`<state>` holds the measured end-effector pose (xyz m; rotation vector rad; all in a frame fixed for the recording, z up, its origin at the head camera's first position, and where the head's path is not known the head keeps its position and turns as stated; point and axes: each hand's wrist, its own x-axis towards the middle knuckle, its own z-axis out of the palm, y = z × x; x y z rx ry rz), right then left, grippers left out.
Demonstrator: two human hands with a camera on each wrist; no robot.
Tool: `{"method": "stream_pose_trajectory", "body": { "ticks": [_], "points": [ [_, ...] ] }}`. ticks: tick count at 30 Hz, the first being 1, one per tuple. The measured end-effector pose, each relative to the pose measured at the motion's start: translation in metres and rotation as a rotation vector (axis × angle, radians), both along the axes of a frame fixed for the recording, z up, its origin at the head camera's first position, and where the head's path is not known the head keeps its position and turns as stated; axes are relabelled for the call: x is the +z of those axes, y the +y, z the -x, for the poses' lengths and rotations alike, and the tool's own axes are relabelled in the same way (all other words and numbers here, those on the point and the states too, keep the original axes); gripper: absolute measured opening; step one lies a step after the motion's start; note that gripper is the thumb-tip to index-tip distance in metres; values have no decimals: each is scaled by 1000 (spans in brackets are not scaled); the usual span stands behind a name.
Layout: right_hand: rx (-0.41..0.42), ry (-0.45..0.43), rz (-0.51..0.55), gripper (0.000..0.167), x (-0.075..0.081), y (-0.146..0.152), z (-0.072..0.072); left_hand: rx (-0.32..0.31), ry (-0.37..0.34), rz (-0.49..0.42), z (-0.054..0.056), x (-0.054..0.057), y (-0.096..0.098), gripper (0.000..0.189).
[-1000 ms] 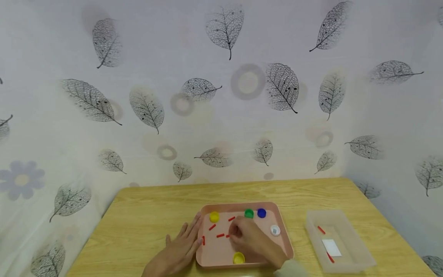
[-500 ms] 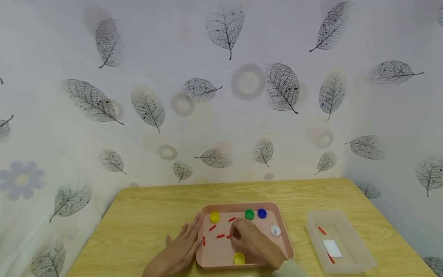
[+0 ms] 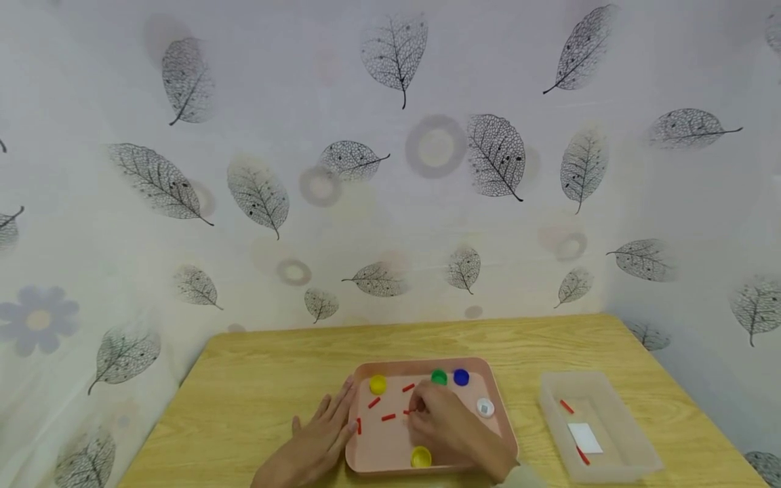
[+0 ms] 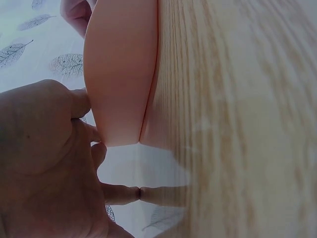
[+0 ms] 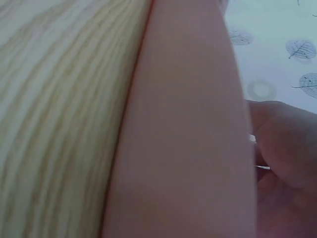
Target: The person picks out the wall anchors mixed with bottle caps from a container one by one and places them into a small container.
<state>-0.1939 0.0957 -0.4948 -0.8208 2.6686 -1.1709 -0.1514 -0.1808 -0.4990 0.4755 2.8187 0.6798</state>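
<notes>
A pink tray [image 3: 381, 461] lies on the table with several small red sticks scattered in it, one red stick [image 3: 388, 417] left of centre. My right hand [image 3: 444, 421] reaches over the tray, its thumb and forefinger pinching the end of another small red stick; the rest of that stick is hidden by the fingers. Against the tray's left rim my left hand [image 3: 317, 437] touches with straight, spread fingers. In the left wrist view, the left hand [image 4: 47, 153] meets the tray's outer wall [image 4: 121, 74]. The tray wall [image 5: 183, 129] hides the right fingertips in the right wrist view.
Inside the tray stand a yellow cap [image 3: 377, 385], a second yellow cap [image 3: 421, 457], a green cap [image 3: 438, 377], a blue cap [image 3: 461, 377] and a white cap [image 3: 485, 407]. A translucent bin [image 3: 634, 440] to the right holds red pieces and a white card [image 3: 584, 438].
The right hand has shifted very slightly, and the red stick at its fingertips has turned and moved a little away and to the right. The left hand stays put.
</notes>
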Motion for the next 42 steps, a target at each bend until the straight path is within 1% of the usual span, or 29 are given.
{"method": "stream_pose_trajectory", "body": {
  "ticks": [3,5,10,15,20,22,24,26,29,32,37,42],
  "points": [
    [-11,4,9,7,4,5,-3,-3,-7,-7,0,0,0,68],
    [-13,39,25,9,7,9,-6,-5,-14,-7,0,-1,-1,68],
    [2,215,68,18,12,20,-13,-7,-9,-3,1,-1,-1,68],
    [-2,346,89,22,20,34,-17,-3,-7,3,2,-1,-1,68],
    [7,470,123,31,26,48,-21,-6,-14,0,4,-2,-1,69],
    [1,495,132,33,29,53,-23,-8,-17,-6,4,-2,-1,68],
    [-7,498,136,33,32,58,-24,-11,-19,-11,4,-2,-1,68],
    [-18,486,134,32,36,65,-25,-13,-23,-15,4,-2,-2,68],
    [-38,441,132,32,41,75,-26,-15,-23,-14,4,-3,-2,68],
    [-69,437,118,31,44,88,-28,-17,-20,-16,3,-4,-1,67],
    [-153,494,73,32,45,110,-28,-13,-21,-17,2,-2,-1,67],
    [-232,545,55,36,42,130,-23,-9,-17,-18,2,-1,-1,67]
  ]
}}
